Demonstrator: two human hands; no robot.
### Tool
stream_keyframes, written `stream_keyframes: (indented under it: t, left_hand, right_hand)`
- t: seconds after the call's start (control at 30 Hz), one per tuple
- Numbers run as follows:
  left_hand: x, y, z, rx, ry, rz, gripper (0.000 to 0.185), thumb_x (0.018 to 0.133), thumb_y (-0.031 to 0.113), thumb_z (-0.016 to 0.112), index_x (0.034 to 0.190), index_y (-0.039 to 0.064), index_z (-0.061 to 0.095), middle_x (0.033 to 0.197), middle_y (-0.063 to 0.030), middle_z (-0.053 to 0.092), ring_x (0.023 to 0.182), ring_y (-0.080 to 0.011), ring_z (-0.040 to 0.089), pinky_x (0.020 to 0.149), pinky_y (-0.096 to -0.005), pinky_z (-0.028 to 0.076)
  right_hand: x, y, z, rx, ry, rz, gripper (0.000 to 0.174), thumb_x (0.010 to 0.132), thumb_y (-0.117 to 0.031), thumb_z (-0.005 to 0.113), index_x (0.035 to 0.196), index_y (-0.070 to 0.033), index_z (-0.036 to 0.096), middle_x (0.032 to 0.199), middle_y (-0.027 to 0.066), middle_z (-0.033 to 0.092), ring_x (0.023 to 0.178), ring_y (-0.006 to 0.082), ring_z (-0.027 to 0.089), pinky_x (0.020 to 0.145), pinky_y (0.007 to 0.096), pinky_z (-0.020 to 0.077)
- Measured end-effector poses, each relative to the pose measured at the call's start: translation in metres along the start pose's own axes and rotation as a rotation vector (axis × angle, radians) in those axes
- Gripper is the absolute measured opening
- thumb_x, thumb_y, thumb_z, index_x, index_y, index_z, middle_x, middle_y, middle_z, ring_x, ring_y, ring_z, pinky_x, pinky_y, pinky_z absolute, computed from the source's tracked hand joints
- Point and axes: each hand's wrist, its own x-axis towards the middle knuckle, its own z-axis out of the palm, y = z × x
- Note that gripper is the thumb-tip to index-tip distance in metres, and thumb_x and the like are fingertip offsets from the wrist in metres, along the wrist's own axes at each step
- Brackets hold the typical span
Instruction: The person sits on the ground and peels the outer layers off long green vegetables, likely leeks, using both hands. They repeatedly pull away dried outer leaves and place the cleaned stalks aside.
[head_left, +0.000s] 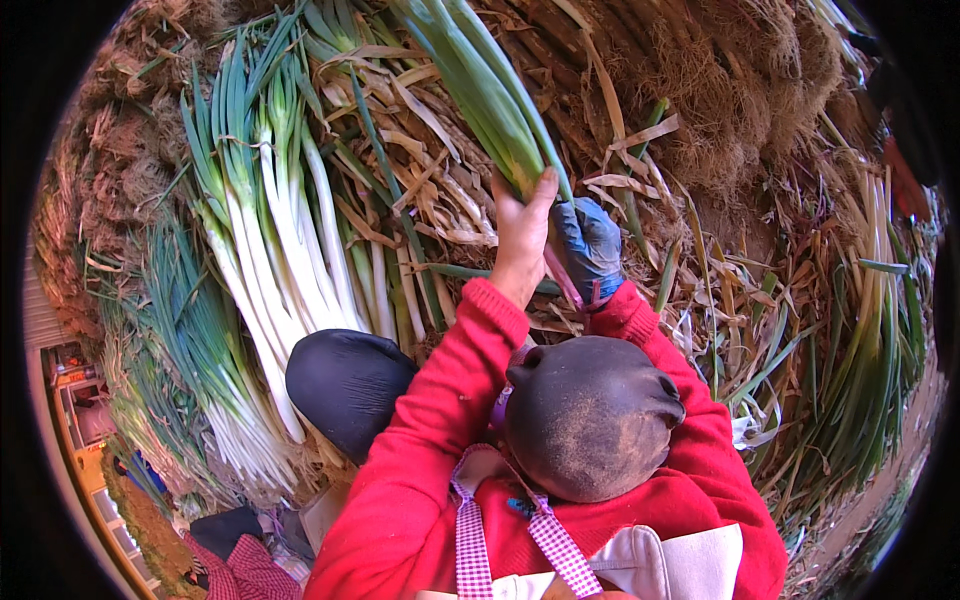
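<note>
My left hand (523, 229), bare, grips a large green onion (495, 105) around the base of its leaves. The leaves extend away from me, up past the top of the view. Right beside it, my right hand (592, 244) wears a blue glove, its fingers curled on one outer leaf. A pink strip (561, 274) runs down between the hands towards the gloved wrist. The lower stalk of the onion is hidden by my hands and sleeves. Left of my forearms lies a pile of green onions (262, 202) with clean white stalks.
Beyond my hands are dry husks (427, 150) and heaped, unpeeled onions with brown roots (750, 97). More green onions (862, 360) lie at right. My dark-covered knees (592, 420) rise close below my forearms. A person's checked garment (240, 566) shows at lower left.
</note>
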Motion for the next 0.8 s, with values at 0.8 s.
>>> stream_keyframes:
  t: [0.8]
  left_hand:
    - [0.019, 0.026, -0.008, -0.02, 0.053, 0.151, 0.038, 0.093, 0.03, 0.055, 0.118, 0.002, 0.052, 0.105, -0.0054, 0.059, 0.095, -0.0157, 0.058, 0.082, -0.0329, 0.048]
  right_hand:
    - [0.028, -0.028, 0.014, 0.479, -0.236, 0.406, 0.033, 0.096, -0.029, 0.051, 0.107, 0.0, 0.061, 0.088, -0.0008, 0.062, 0.075, 0.0063, 0.051, 0.068, 0.0229, 0.045]
